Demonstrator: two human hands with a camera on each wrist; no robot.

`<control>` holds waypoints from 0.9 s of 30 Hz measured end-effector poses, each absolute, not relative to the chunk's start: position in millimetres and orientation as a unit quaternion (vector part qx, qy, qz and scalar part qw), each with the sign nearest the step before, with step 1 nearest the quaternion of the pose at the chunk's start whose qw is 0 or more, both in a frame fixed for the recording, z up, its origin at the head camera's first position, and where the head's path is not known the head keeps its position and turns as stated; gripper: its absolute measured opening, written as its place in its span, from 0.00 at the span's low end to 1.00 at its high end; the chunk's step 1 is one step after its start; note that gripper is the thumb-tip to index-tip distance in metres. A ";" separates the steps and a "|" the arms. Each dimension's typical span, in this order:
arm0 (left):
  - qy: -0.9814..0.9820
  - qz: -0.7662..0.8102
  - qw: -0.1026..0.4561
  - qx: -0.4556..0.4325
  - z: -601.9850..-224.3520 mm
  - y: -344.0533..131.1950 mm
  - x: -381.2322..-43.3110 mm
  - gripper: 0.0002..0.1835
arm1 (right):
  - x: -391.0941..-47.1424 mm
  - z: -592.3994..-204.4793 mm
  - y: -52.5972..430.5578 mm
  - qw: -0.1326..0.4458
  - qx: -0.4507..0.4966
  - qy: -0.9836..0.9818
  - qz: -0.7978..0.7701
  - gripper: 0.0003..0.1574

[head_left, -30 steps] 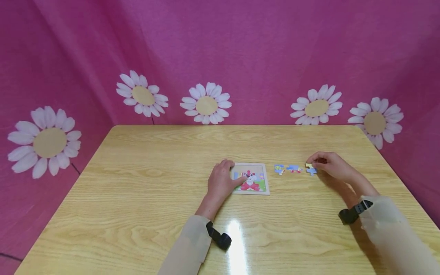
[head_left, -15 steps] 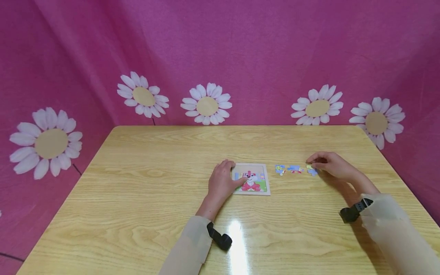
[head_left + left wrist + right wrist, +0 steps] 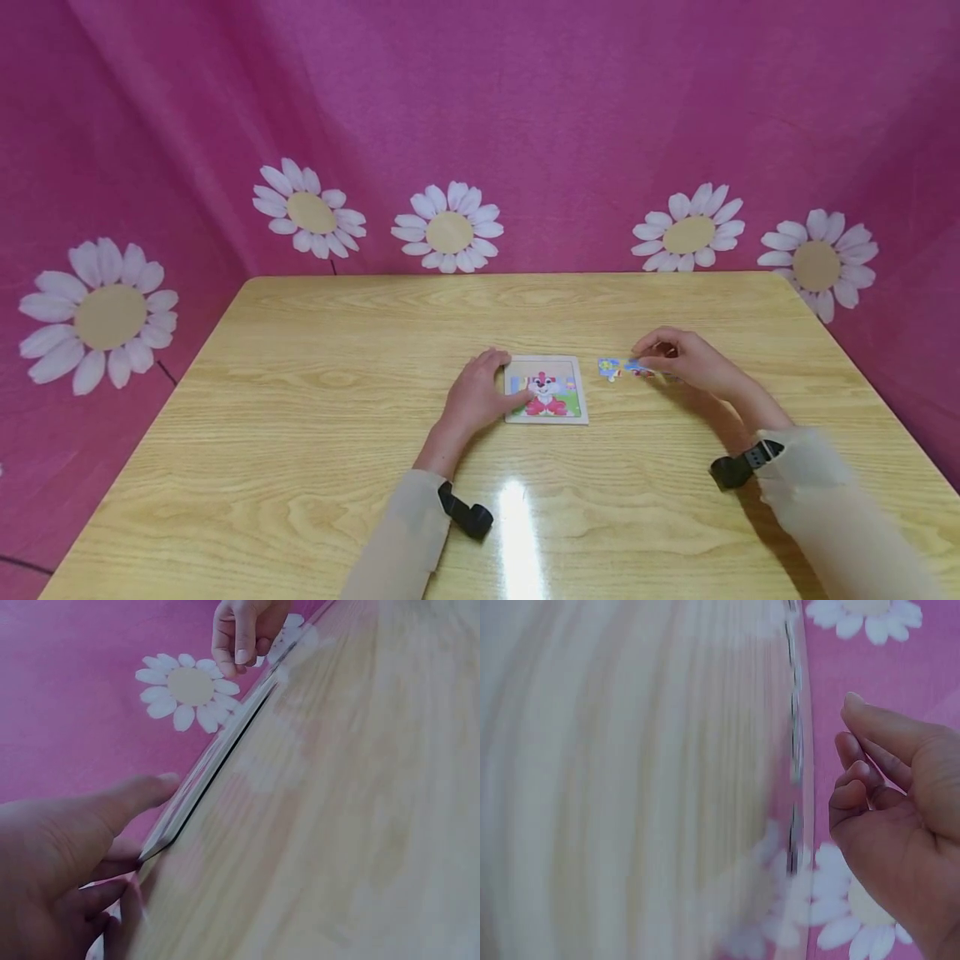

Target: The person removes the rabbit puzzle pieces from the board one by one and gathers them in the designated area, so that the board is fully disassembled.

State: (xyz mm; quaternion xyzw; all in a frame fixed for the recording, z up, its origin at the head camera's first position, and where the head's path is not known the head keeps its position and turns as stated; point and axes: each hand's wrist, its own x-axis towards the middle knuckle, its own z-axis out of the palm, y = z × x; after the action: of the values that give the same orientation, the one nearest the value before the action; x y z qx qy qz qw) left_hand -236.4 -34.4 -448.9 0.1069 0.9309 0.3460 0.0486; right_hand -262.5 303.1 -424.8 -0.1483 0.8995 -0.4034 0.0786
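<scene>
A small jigsaw tray (image 3: 584, 417) with a white border lies on the table, showing a red-and-white cartoon animal; its upper part is bare board. My left hand (image 3: 475, 396) grips its left edge, the thumb over the picture and the fingers along the side. Right of the tray, a loose blue-and-yellow puzzle piece (image 3: 608, 367) lies flat. Over the middle puzzle piece (image 3: 633, 365), partly hidden, hovers my right hand (image 3: 693, 364). In the right wrist view, the right hand's fingers are loosely bent, apart from the pieces, with nothing between them. The rightmost piece is mostly covered by that hand.
The wooden table (image 3: 337, 400) reaches back to a pink cloth (image 3: 525, 100) printed with large white daisies. Black straps with small cameras sit on both wrists. A bright light reflection shows on the table's front part.
My right hand has let go of the rightmost puzzle piece and moved left to the middle one. The left hand stays at the tray, its thumb shifted slightly left.
</scene>
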 end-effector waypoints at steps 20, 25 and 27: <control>0.917 0.354 0.090 0.159 -450.2 -49.3 -243.3 0.42 | -267.9 -425.9 203.4 0.101 -0.244 0.877 -0.402 0.10; 0.917 0.352 0.088 0.165 -449.7 -50.0 -243.3 0.41 | -267.5 -426.4 185.8 0.109 -0.260 0.876 -0.391 0.10; 0.917 0.352 0.087 0.166 -449.6 -50.3 -243.2 0.41 | -267.7 -427.6 180.7 0.112 -0.268 0.875 -0.388 0.10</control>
State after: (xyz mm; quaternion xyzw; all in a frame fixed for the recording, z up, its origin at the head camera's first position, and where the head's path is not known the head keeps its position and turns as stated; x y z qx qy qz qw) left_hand -243.2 -50.3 -449.6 0.1663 0.9168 0.3525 0.0875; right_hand -267.7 180.7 -427.6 -0.2676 0.8747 -0.3883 0.1116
